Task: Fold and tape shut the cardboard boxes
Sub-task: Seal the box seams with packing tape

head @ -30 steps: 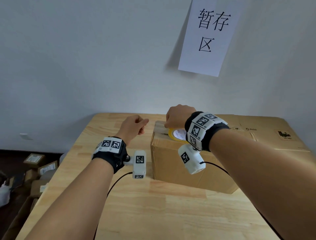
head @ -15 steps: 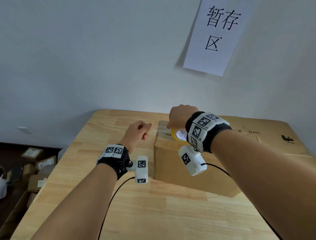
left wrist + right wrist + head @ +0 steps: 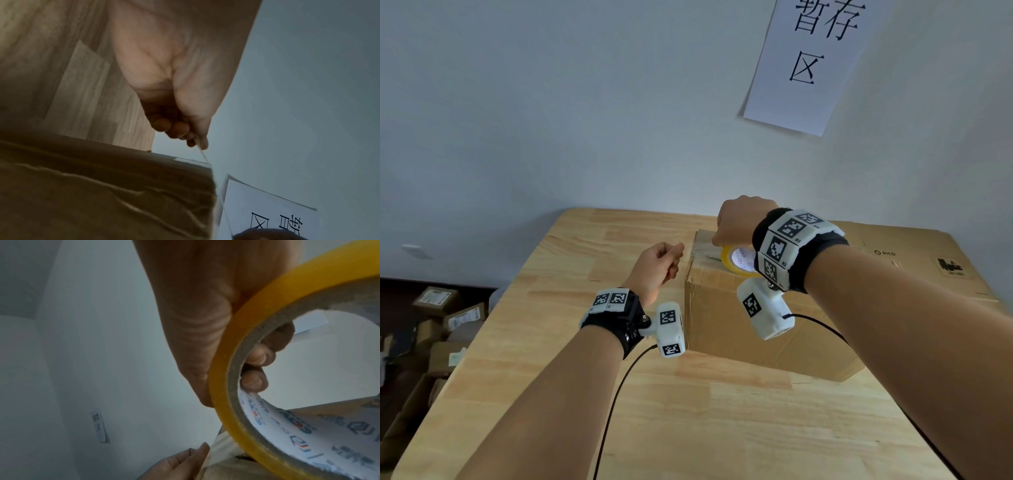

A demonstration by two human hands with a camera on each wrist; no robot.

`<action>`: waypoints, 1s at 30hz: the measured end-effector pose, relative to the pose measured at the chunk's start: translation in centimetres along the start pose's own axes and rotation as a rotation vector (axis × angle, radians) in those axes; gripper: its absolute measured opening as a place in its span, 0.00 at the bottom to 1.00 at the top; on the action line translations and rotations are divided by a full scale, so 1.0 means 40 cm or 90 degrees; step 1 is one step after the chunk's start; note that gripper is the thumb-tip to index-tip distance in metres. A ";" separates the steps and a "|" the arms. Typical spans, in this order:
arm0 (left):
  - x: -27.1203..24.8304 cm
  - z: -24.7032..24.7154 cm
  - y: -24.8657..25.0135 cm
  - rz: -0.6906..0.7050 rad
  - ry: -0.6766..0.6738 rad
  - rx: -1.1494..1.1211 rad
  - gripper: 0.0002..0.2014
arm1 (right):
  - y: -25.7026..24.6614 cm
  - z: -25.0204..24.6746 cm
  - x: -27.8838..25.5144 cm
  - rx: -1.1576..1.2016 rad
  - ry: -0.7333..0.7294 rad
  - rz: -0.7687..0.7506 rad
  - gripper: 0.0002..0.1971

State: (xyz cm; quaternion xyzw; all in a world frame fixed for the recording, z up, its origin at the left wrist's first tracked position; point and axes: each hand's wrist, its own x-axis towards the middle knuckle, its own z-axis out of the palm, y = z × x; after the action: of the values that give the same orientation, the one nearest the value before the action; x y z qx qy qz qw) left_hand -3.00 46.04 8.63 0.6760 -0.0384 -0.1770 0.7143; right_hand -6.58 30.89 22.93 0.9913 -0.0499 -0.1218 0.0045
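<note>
Yellow tape roll (image 3: 736,262) gripped by right hand (image 3: 736,219) on cardboard box (image 3: 726,318); left hand (image 3: 659,265) pinching tape end (image 3: 218,446) — roll half hidden

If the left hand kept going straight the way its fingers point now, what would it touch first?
Probably the cardboard box. The left hand, pinching the free tape end, points toward the box's near top corner, close to the tape roll in the right hand. The gap looks small, but depth is unclear.

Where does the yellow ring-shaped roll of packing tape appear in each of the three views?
Head: yellow ring-shaped roll of packing tape centre-right, on the box top under the right hand.
Left wrist: not visible.
Right wrist: roll fills the right side.
Shared landmark: white paper wall sign.
</note>
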 end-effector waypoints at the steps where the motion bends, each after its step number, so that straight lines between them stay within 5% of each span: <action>1: 0.001 0.004 -0.003 0.001 0.003 -0.003 0.11 | 0.000 -0.001 0.000 0.000 0.001 -0.001 0.07; 9: -0.013 0.049 -0.039 0.005 0.008 -0.031 0.14 | 0.007 0.007 -0.008 0.013 0.017 -0.008 0.11; 21: -0.028 0.066 -0.028 -0.015 -0.001 0.141 0.15 | 0.015 0.010 -0.010 0.049 0.033 0.001 0.11; 27: -0.027 0.063 -0.032 -0.135 0.019 0.168 0.22 | 0.017 0.011 -0.008 0.061 0.041 0.007 0.12; 30: -0.037 0.055 -0.054 -0.214 -0.026 0.239 0.12 | 0.017 0.011 -0.008 0.061 0.049 0.007 0.12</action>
State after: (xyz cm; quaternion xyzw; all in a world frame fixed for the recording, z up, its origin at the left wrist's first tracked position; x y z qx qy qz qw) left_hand -5.45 44.36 6.96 0.7898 0.0281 -0.2968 0.5360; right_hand -7.08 30.24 22.58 0.9940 -0.0609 -0.0810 -0.0401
